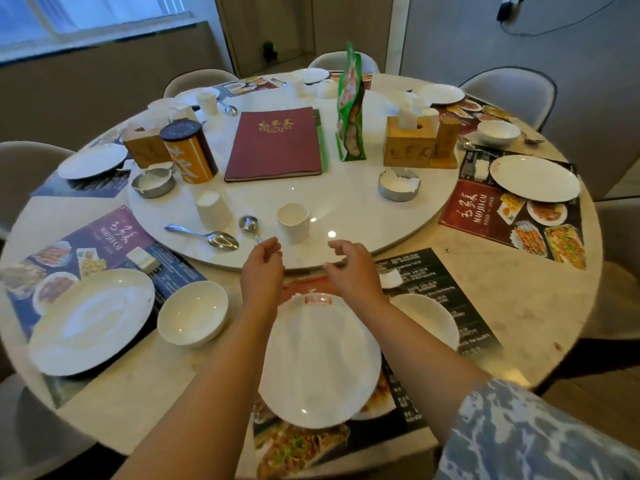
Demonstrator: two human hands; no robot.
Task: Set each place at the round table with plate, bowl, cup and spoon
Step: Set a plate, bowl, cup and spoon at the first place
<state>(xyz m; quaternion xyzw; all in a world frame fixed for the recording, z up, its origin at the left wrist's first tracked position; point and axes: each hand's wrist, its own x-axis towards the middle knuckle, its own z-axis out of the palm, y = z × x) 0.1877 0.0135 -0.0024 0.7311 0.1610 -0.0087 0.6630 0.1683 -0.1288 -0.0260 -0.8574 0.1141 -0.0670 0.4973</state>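
My left hand [262, 268] and my right hand [351, 268] hover empty, fingers loosely curled, over the near edge of the white turntable [346, 206]. Just beyond them stand a white cup [293, 222] and a spoon [250, 226]. A second cup [212, 210] and a larger spoon [207, 235] lie further left on the turntable. Below my wrists a white plate [320, 362] rests on the nearest placemat, with a bowl [429, 320] partly hidden behind my right forearm. The left place has a plate [91, 320] and a bowl [192, 313].
On the turntable lie a red menu [275, 143], an orange canister [188, 150], a green packet [350, 109], two wooden tissue boxes [410, 142] and two metal ashtrays [398, 185]. More plates, bowls and cups sit at the far places. Grey chairs ring the table.
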